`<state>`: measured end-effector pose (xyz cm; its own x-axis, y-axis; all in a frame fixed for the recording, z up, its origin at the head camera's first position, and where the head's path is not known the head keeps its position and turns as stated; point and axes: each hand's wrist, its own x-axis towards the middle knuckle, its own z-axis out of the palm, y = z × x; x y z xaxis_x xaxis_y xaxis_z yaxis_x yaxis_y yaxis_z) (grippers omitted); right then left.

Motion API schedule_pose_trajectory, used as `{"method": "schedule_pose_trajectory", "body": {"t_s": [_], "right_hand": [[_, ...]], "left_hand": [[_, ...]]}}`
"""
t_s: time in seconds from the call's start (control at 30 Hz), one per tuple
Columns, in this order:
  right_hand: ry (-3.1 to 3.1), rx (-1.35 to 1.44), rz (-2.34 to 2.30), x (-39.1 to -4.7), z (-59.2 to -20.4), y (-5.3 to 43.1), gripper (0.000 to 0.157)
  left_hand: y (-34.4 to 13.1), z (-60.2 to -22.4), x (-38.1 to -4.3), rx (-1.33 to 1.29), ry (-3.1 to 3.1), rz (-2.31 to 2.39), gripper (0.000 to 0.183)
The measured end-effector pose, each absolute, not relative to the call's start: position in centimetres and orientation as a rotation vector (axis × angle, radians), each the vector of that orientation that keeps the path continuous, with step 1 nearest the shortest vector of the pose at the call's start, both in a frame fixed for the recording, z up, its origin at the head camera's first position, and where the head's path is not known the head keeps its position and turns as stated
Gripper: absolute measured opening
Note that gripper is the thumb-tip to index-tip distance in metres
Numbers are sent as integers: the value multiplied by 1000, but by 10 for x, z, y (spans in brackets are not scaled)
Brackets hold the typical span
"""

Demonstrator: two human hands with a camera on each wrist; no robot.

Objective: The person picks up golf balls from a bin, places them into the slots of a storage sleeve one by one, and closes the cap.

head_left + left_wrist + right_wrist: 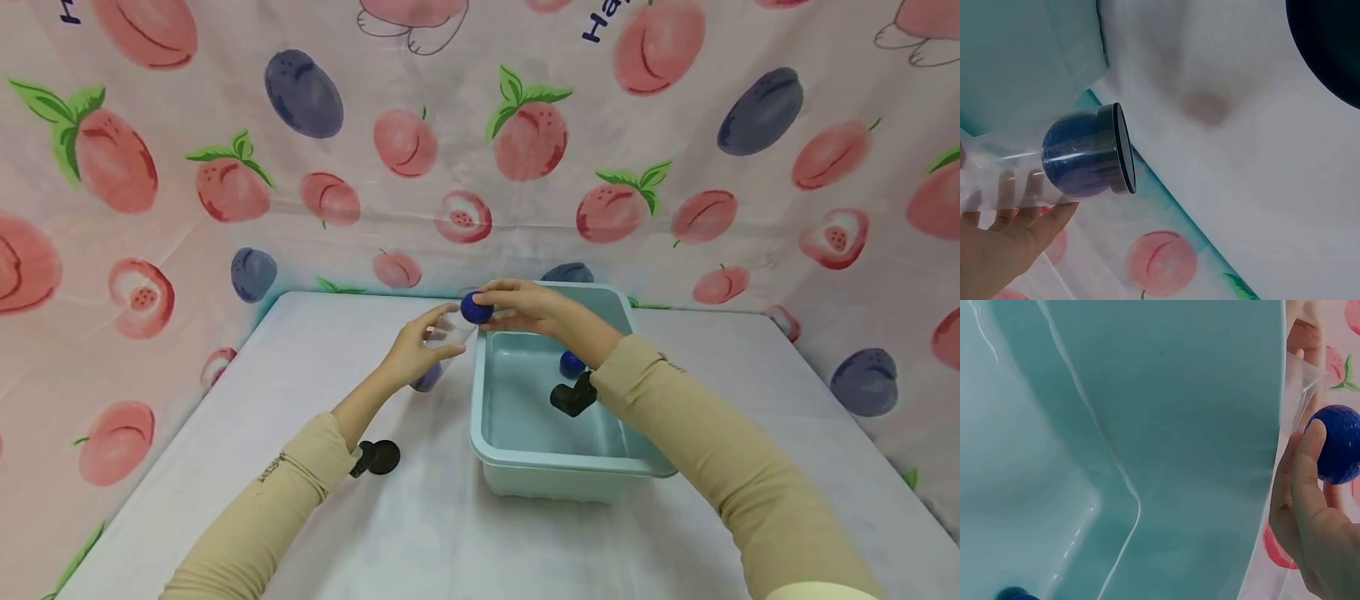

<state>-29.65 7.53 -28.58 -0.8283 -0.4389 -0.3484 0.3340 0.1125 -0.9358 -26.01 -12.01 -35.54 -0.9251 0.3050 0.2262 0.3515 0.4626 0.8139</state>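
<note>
My left hand (pixel 414 348) grips a clear plastic tube (pixel 1007 159), which is tilted. At its lower end is a black cap (pixel 1124 150), with a blue ball (pixel 1075 155) inside the tube against it. My right hand (pixel 525 305) pinches a dark blue dimpled golf ball (pixel 1340 444) between thumb and fingers. This ball is at the tube's upper open end; whether it touches the rim I cannot tell. Both hands are at the far left corner of a light blue plastic basin (pixel 486 457).
Inside the basin lie another blue ball (pixel 572 364) and a black elbow-shaped piece (pixel 573 398), partly behind my right sleeve. A black round-ended object (pixel 385 457) lies on the white table (pixel 420 533) beside my left cuff. A fruit-print cloth (pixel 465 108) hangs behind.
</note>
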Motion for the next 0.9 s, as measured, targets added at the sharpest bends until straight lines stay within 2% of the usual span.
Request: {"method": "schedule_pose_trajectory", "body": {"t_s": [0.1,0.33,0.5,0.9], "right_hand": [[1855,-95,-1763,-296,-286,73,33],[1900,-73,-1761,-296,-285,70,35],[1893,-111,-1745,-296,-286,69,42],[1972,-126,-1680,-299,-285,92,41]], "left_hand": [[-119,-355,-260,-609,-2638,-1500,61],[-118,-354,-263,-577,-2615,-1515,62],[-119,-353,-262,-556,-2623,-1490,60],[-126,-362,-262,-576,-2625,-1453,58]]}}
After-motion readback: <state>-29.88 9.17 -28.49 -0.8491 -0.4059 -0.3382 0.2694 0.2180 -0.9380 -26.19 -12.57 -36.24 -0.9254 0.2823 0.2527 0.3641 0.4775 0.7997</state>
